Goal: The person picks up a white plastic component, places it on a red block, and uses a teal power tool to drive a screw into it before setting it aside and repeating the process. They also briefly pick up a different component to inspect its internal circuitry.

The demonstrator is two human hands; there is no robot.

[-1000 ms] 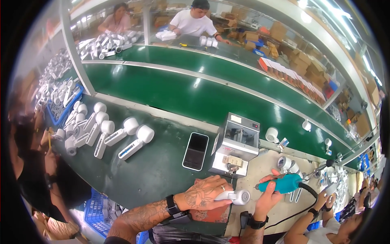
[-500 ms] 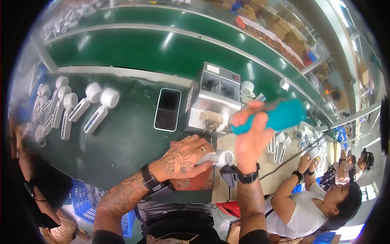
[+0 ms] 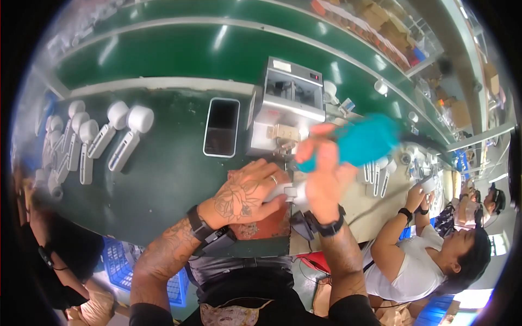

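My left hand (image 3: 247,193) is closed around a small white handheld fan (image 3: 297,192), holding it down above a reddish mat (image 3: 260,230) at the table's near edge. In my right hand (image 3: 326,187) is a teal powered screwdriver (image 3: 368,141), blurred by motion and gripped with its body pointing to the right. The right hand hangs just over the fan's head and hides part of it. Whether the tool's tip touches the fan cannot be seen. Behind both hands stands a grey metal machine (image 3: 291,111) with a clear window.
Several finished-looking white fans (image 3: 124,146) lie at the left of the green table (image 3: 174,185). A phone (image 3: 222,127) lies left of the machine. More white fans (image 3: 385,182) lie to the right, near a co-worker (image 3: 405,266). A blue crate (image 3: 117,266) sits below the table.
My right hand has brought the screwdriver left and closer to the fan, now covering more of its head. My left hand keeps its hold. The whole view has shifted slightly.
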